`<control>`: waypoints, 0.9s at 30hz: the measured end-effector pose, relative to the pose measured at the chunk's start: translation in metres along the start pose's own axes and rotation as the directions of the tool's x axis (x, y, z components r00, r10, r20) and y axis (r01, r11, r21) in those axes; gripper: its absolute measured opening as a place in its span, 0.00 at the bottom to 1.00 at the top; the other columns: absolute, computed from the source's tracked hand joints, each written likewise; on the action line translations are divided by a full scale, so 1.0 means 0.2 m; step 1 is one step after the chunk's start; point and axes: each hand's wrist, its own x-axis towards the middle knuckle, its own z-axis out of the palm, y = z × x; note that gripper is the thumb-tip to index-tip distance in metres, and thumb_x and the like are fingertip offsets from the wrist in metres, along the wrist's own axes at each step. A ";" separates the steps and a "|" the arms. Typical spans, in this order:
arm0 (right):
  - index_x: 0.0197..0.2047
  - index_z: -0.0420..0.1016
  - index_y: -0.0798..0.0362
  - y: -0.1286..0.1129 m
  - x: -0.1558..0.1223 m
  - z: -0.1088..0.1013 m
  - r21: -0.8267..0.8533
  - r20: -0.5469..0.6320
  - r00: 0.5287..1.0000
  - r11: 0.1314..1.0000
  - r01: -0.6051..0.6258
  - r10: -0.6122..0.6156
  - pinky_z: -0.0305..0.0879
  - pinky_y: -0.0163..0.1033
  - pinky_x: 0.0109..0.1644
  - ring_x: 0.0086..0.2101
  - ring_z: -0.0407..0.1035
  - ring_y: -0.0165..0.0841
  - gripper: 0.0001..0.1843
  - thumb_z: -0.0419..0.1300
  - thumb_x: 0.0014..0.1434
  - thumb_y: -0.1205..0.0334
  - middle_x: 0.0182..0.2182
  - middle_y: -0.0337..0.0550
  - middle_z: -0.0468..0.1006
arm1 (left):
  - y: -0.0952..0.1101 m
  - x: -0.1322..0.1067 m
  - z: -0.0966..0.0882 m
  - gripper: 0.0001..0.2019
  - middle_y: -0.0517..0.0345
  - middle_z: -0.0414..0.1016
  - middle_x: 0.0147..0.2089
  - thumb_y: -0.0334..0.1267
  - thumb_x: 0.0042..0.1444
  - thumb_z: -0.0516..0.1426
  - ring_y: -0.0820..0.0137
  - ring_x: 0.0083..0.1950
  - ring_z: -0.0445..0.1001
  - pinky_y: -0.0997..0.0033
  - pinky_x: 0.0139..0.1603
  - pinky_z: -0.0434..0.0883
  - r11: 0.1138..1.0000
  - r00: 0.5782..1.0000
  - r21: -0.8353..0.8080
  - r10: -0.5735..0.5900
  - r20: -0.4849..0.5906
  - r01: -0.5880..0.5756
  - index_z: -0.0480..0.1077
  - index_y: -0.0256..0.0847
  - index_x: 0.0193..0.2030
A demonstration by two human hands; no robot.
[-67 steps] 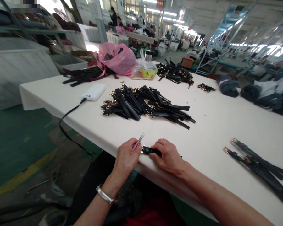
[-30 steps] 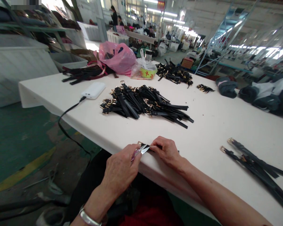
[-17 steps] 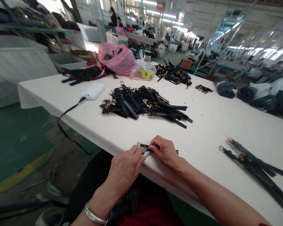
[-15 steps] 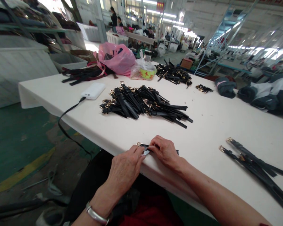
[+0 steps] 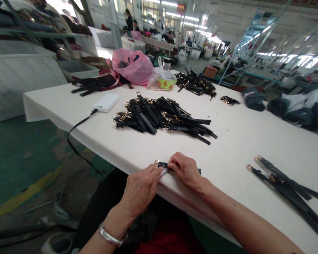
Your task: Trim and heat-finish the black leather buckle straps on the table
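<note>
A short black strap (image 5: pixel 163 164) with a gold buckle lies at the table's near edge, its buckle pointing left and its dark tail showing past my right hand. My right hand (image 5: pixel 184 167) pinches the strap near its middle, fingers bent and pressed together. Close beside it, my left hand (image 5: pixel 144 185) is closed at the strap's near side, thumb and fingers by the buckle end. A small shiny pale piece shows under the left fingertips; I cannot tell what it is. Ahead lies a heap of black buckled straps (image 5: pixel 140 114).
A white power bank (image 5: pixel 106 102) with a black cable sits at the left edge of the white table (image 5: pixel 235 141). Several finished-looking straps (image 5: pixel 283 181) lie at the right. Farther back are a pink bag (image 5: pixel 134 67), another strap heap (image 5: pixel 196 84) and dark rolled cloth (image 5: pixel 253 98).
The left fingers have shifted slightly back from the strap, so more of its buckle end shows. The right hand keeps its pinch almost unmoved.
</note>
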 end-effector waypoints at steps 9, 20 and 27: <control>0.32 0.70 0.52 0.00 0.00 0.00 -0.021 0.003 0.999 0.999 -0.036 0.036 0.55 0.32 0.35 0.30 0.65 0.28 0.07 0.57 0.61 0.62 0.31 0.37 0.72 | -0.07 -0.07 -0.05 0.13 0.60 0.72 0.37 0.41 0.65 0.46 0.69 0.37 0.74 0.73 0.37 0.66 0.990 0.989 -0.014 -0.141 -0.032 0.141 0.69 0.46 0.49; 0.32 0.69 0.52 0.00 -0.01 0.01 -0.011 -0.020 1.000 1.000 -0.015 0.015 0.55 0.32 0.34 0.30 0.64 0.27 0.07 0.56 0.62 0.62 0.30 0.37 0.71 | -0.03 -0.05 -0.02 0.14 0.58 0.73 0.36 0.41 0.65 0.45 0.67 0.35 0.75 0.71 0.35 0.67 0.986 0.986 0.002 -0.164 -0.039 0.164 0.69 0.45 0.50; 0.31 0.69 0.52 -0.01 -0.02 0.03 0.013 -0.090 0.996 1.000 -0.027 0.028 0.56 0.32 0.35 0.29 0.64 0.27 0.07 0.56 0.62 0.62 0.30 0.37 0.71 | -0.06 -0.07 0.04 0.16 0.56 0.74 0.35 0.39 0.65 0.45 0.68 0.35 0.74 0.70 0.37 0.68 0.992 0.989 -0.091 -0.102 -0.110 0.093 0.71 0.42 0.49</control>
